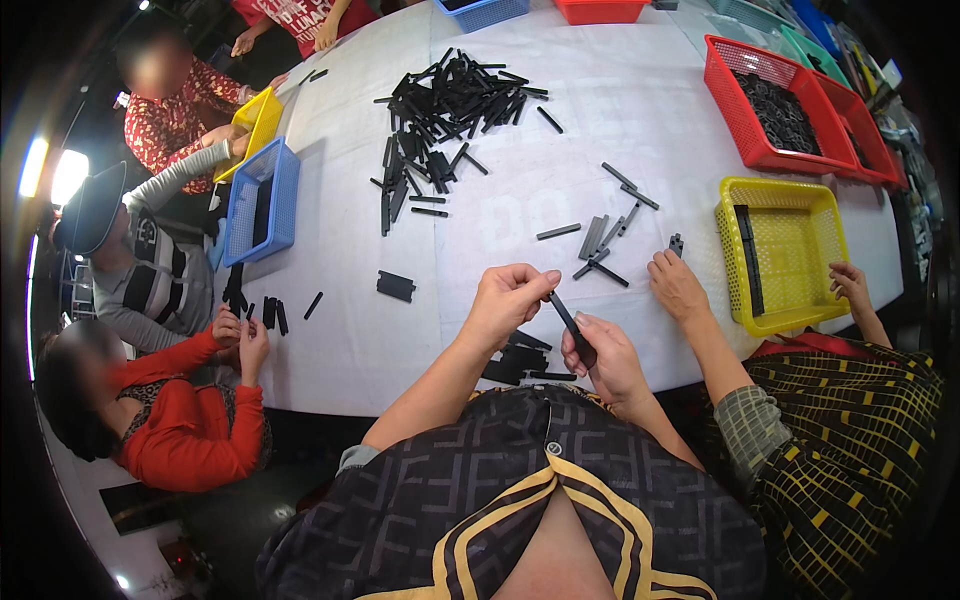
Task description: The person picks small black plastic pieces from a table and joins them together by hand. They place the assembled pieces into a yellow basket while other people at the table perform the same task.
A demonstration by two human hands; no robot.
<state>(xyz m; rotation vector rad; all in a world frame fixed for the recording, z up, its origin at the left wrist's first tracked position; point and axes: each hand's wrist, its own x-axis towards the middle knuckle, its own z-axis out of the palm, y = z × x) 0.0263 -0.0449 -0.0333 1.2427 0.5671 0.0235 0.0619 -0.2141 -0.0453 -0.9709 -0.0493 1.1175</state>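
A slim black bar [566, 318] is held slantwise between my two hands over the table's near edge. My left hand [508, 303] pinches its upper end between thumb and fingertips. Around its lower end, the fingers of my right hand [608, 358] are closed, partly hiding it. Below and between my hands lies a small heap of black bars [515, 360]. Ahead of my hands, several loose grey-black bars [593, 237] are scattered, some side by side. A short flat group of black bars [396, 286] rests alone to the left.
A large pile of black bars [450, 105] covers the table's [340, 200] far middle. On the right stand a yellow basket [835, 215] and a red basket [735, 100] of black parts. At left is a blue basket [285, 200]. A neighbour's hand [678, 285] works close on my right; several people sit around.
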